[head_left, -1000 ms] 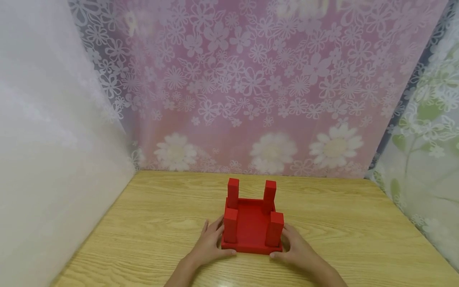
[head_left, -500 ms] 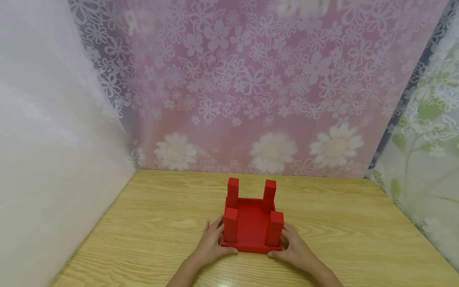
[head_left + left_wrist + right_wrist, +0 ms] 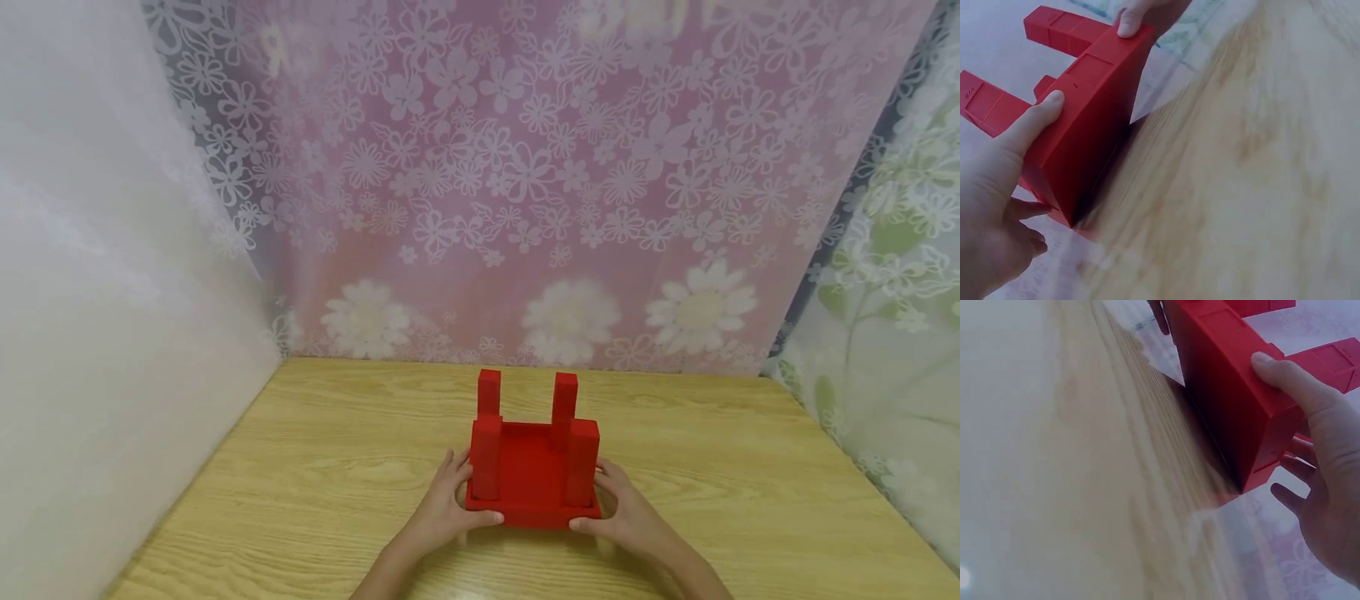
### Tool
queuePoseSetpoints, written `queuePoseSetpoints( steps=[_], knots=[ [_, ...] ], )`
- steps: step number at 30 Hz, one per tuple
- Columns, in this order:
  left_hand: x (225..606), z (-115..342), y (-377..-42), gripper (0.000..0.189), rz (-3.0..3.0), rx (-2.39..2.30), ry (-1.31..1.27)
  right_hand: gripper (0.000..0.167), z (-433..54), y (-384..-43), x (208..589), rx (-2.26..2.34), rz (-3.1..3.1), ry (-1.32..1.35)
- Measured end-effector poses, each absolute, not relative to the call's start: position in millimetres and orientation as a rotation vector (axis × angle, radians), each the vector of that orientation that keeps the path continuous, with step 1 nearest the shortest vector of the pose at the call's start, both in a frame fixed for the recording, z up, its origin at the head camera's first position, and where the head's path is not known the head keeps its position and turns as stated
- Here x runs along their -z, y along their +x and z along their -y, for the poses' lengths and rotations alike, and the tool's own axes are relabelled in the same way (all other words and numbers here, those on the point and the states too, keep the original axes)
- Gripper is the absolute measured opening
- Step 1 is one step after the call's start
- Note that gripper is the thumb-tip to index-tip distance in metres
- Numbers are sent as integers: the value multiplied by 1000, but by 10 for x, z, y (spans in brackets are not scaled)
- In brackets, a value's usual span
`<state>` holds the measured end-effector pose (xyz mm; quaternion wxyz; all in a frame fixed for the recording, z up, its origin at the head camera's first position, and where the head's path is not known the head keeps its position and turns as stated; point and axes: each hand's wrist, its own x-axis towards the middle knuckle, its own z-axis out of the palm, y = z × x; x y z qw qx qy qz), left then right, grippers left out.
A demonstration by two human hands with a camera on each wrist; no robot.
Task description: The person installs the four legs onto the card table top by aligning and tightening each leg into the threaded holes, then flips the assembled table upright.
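Note:
A small red plastic table [image 3: 528, 467], turned upside down with its square legs pointing up, stands between my hands in the head view. Its near edge is raised off the wooden surface and its far edge is down, so it tilts away from me. My left hand [image 3: 441, 510] grips the near left corner, thumb on the front rim and fingers along the side. Mirroring it, my right hand [image 3: 636, 518] holds the near right corner. In the left wrist view, the flat underside [image 3: 1100, 150] faces the wood; most far-side contact is hidden.
The wood-grain tabletop [image 3: 337, 467] spreads around the hands. A pink flowered curtain [image 3: 480, 183] closes off the back, a white sheet [image 3: 127, 292] the left, and a green-and-white flowered sheet [image 3: 892, 308] the right.
The red table lay flat before; now its near edge has come up and its near legs look higher. Both hands have kept hold and risen slightly with it.

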<state>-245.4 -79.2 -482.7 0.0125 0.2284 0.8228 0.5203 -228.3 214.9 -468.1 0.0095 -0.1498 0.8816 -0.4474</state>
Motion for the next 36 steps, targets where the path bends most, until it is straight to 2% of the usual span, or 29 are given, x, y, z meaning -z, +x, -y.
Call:
queuePoseSetpoints(
  steps=[7,11,17,23,29,31,36],
  knots=[
    [4638,762,-2432,82,-2534,-1592,610,87,-2244,-2287,4647,1296,-2816,-708],
    [4518,740,-2415,85,-2488,-1603,514,72,-2242,-2381,4699,1380,-2884,-902],
    [4402,732,-2385,82,-2437,-1627,509,61,-2225,-2491,4768,1606,-2894,-1141],
    [4500,887,-2379,81,-2398,-1555,692,55,-2274,-2468,4789,1901,-2580,-966],
    [4644,976,-2402,94,-2478,-1485,850,52,-2288,-2473,4785,1946,-2485,-942],
    [4700,967,-2439,91,-2540,-1481,876,51,-2289,-2477,4777,1925,-2529,-943],
    [4839,887,-2550,59,-2758,-1566,919,47,-2294,-2495,4776,1810,-2718,-937]
  ],
)
